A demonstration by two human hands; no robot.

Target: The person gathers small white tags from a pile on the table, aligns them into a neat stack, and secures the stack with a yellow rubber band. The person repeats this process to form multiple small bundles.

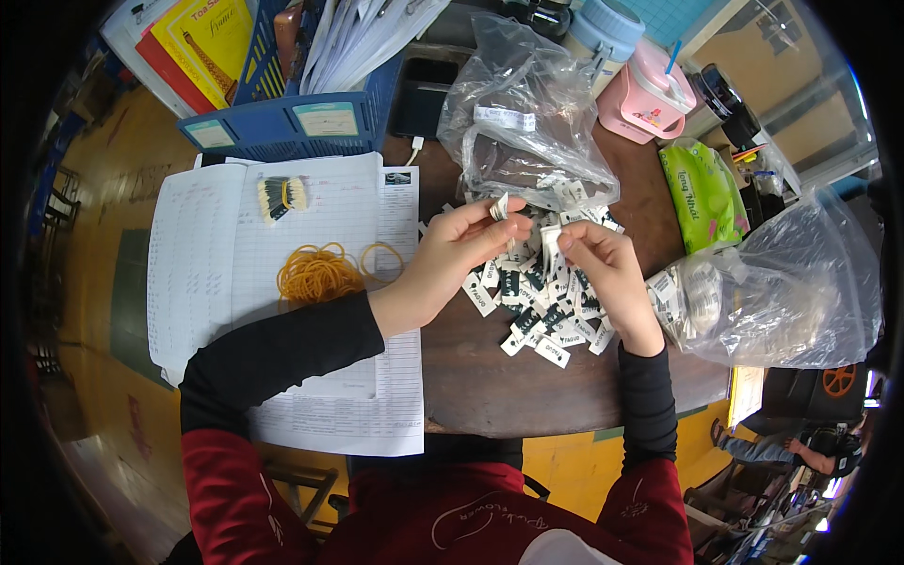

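A heap of small white and dark-green fabric labels (541, 315) is spread over the brown table. Above it, my left hand (426, 275) is closed, its thumb and fingers pinching a small stack of labels (500, 207). My right hand (610, 268) is closed too, gripping a few white labels (551, 247) by their upper end over the heap. On an open notebook (202, 254) to the left lies a banded bundle of labels (282, 198). Nearer me on that page sits a tangle of yellow rubber bands (318, 275), with one loose band beside it.
A clear plastic bag (523, 113) lies behind the heap; another, holding labels (782, 292), is at the right. Around the back stand a blue file rack (282, 132), a black phone (424, 94), a pink cup (646, 92) and a green tissue pack (702, 196).
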